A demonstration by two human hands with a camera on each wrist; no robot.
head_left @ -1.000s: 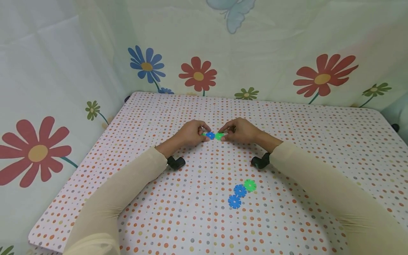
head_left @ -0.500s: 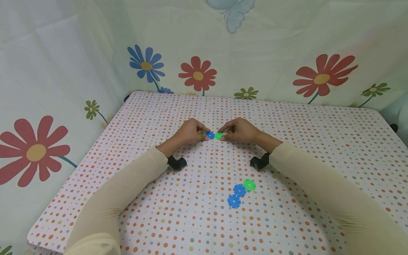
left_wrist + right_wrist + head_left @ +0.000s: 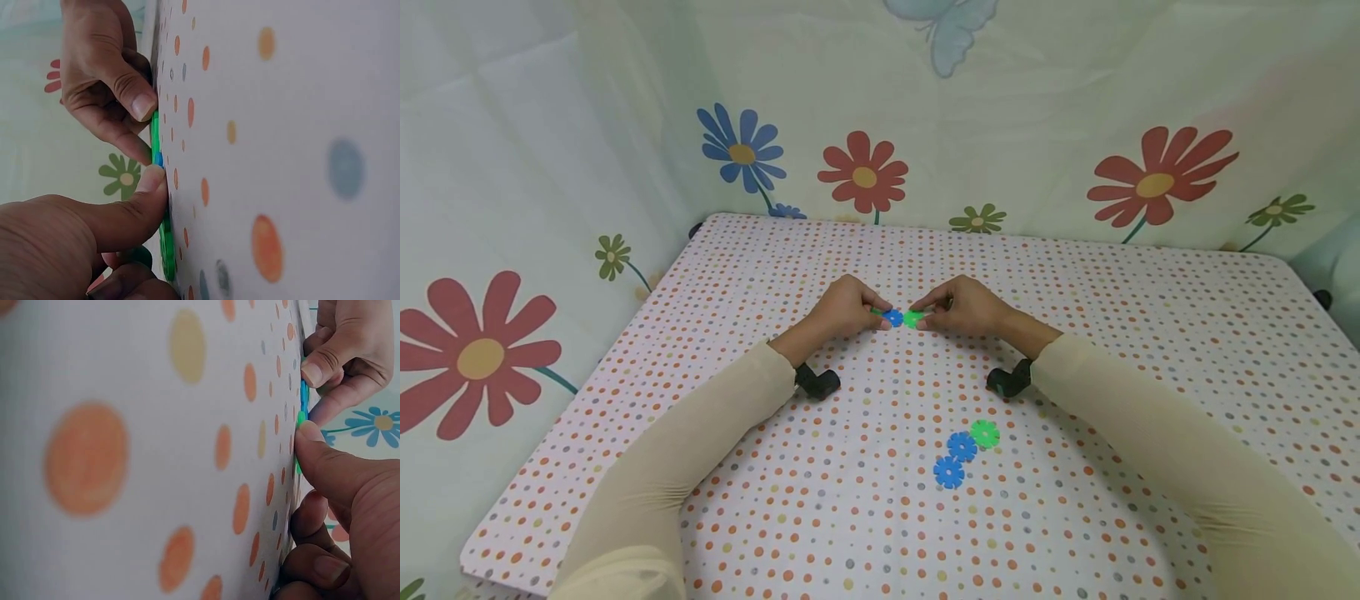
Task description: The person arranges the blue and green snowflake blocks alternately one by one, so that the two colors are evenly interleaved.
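Observation:
Above the middle of the table, my left hand (image 3: 844,307) pinches a blue interlocking disc (image 3: 893,318) between thumb and fingers. A green disc (image 3: 167,253) lies under that hand, mostly hidden in the head view. Facing it, my right hand (image 3: 966,307) pinches another green disc (image 3: 913,319) by its right side. The blue and green discs meet edge to edge between the hands. Both lie flat, close to the tabletop. Whether their slots are locked together I cannot tell.
Nearer me on the dotted tabletop (image 3: 865,500) lie two blue discs (image 3: 949,472) and a green disc (image 3: 985,433) in a slanting row, touching or joined. A flower-printed curtain (image 3: 1037,108) stands behind the table and along its left side.
My left hand has shifted slightly away from me, still pinching the blue disc. The right hand keeps its hold on the green disc. The head view has drifted a little.

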